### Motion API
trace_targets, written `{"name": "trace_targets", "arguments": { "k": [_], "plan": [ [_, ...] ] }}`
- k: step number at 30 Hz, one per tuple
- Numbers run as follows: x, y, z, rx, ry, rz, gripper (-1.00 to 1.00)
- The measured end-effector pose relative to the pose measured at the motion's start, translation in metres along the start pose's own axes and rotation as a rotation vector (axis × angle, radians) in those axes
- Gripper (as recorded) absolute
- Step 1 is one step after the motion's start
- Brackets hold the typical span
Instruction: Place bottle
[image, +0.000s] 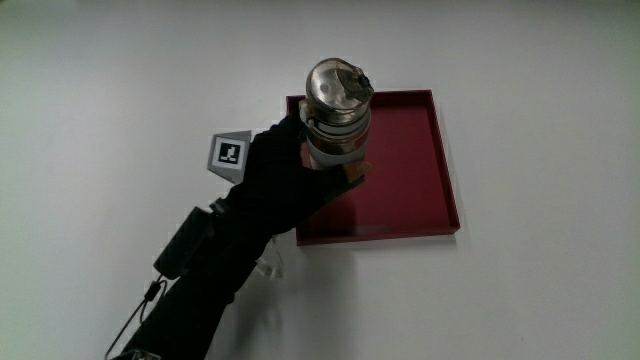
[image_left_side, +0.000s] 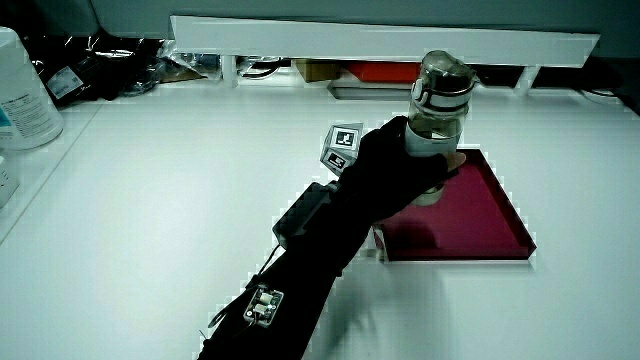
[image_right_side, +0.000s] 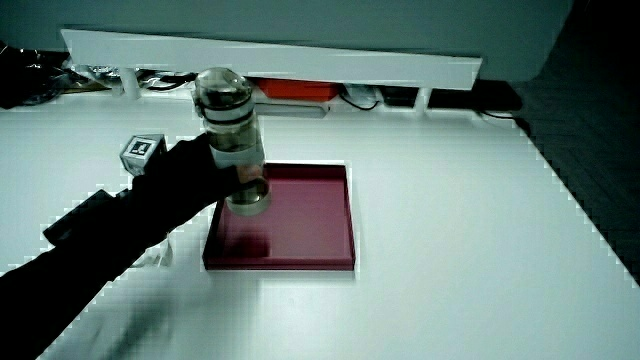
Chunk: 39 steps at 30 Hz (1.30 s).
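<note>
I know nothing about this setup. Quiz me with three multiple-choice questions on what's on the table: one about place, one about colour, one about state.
1. Where is the bottle?
A. over the tray
B. lying on bare table
C. on the partition

2. What colour is the tray?
A. blue
B. dark red
C. yellow

3. What is the hand doing?
A. resting open and empty
B. gripping the bottle
C. pressing on the tray's rim

Answers: 1 A, the bottle stands upright above the tray in a side view. 2 B, its floor and rim look dark red. 3 B, the fingers wrap the bottle's body.
</note>
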Motion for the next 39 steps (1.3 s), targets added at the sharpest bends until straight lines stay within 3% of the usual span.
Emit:
{"name": "trace_targets", "arguments": {
  "k": [3, 5, 6, 8, 10, 11, 12, 16, 20, 22, 28, 31, 39],
  "plan": [
    [-0.006, -0.002, -0.009, -0.010, 0.050, 0.093, 0.00],
    [-0.010, -0.002, -0.015, -0.016, 0.036, 0.083, 0.00],
    [-0.011, -0.003, -0.017, -0.021, 0.071, 0.098, 0.00],
    [-0.016, -0.004, -0.023, -0.036, 0.078, 0.102, 0.00],
    [-0.019, -0.007, -0.027, -0.058, 0.077, 0.143, 0.00],
    [-0.022, -0.007, -0.030, -0.055, 0.066, 0.126, 0.00],
    [-0.023, -0.009, -0.031, -0.068, 0.071, 0.164, 0.00],
    [-0.033, -0.011, -0.035, -0.080, 0.046, 0.186, 0.00],
    [-0.039, -0.011, -0.039, -0.098, 0.084, 0.193, 0.00],
    [-0.036, -0.011, -0.040, -0.118, 0.068, 0.228, 0.00],
    [-0.041, -0.011, -0.040, -0.124, 0.070, 0.176, 0.00],
    [-0.038, -0.012, -0.039, -0.133, 0.069, 0.213, 0.00],
    [-0.042, -0.013, -0.040, -0.132, 0.060, 0.210, -0.08]
  ]
}}
